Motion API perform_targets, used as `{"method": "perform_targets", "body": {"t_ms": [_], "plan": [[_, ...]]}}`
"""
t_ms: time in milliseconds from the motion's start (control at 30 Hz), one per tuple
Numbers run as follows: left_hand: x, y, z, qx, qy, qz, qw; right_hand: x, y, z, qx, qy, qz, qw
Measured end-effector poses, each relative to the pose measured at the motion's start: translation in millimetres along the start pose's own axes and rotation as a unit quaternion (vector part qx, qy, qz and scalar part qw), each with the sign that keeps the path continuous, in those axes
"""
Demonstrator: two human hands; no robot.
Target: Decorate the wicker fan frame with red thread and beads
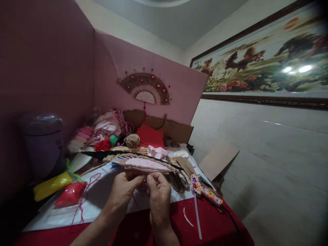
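the left hand [125, 186] and the right hand [160, 191] are together, fingertips nearly meeting, both closed on the near edge of the fan [147, 165]. whether some small bit is also pinched between the fingertips is too hidden to tell. the fan is held up above the white sheet [99, 201], tipped so that it shows almost edge-on, its pink cloth facing up, bare sticks [123, 160] at the left and braid [110, 159] along the far side.

the step in hand seems to be fine finger work at that near edge, by the middle of the cloth. as i judge it, the next move calls for one hand to steady the fan while the other does the fiddly part, with no pressing on the thin sticks.

just beyond the right hand lie the scissors [185, 181], then the glue gun [205, 192], with a clear stick [197, 217] pointing back over the red cloth [215, 229]. left of the left hand are pink yarn [82, 201], a red packet [71, 194] and a yellow packet [52, 187]. behind the fan sit a ball of twine [132, 140] and red card [151, 136]; above them, a second fan [147, 85] is on the pink board [179, 92].
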State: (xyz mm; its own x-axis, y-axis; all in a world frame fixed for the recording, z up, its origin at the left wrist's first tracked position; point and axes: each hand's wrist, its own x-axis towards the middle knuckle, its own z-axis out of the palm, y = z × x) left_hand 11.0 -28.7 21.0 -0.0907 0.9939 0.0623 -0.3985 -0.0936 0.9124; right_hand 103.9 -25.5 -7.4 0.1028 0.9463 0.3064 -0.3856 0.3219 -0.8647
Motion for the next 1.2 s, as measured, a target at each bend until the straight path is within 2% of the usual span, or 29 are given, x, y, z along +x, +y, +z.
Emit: {"method": "perform_targets", "body": {"t_ms": [167,367,533,667,833,1200], "plan": [[-2,2,0.6,0.021,0.007,0.028,0.999,-1,-3,0,-0.065,0.018,-0.025,0.997],[-3,5,2.2,0.013,-0.049,0.018,0.999,-2,-4,-2,-0.138,0.020,-0.061,0.988],[1,-1,-0.7,-0.017,-0.077,0.005,0.997,-5,-4,-6,-0.193,0.024,-0.074,0.978],[1,-4,-3.4,-0.029,-0.098,0.010,0.995,-10,-5,-7,-0.247,0.031,-0.113,0.962],[0,-3,-3.2,-0.015,-0.091,0.012,0.996,-13,-8,-9,-0.301,0.023,-0.159,0.940],[-2,3,-0.3,0.022,-0.081,0.021,0.996,-5,-16,-9,-0.304,-0.009,-0.117,0.946]]}}
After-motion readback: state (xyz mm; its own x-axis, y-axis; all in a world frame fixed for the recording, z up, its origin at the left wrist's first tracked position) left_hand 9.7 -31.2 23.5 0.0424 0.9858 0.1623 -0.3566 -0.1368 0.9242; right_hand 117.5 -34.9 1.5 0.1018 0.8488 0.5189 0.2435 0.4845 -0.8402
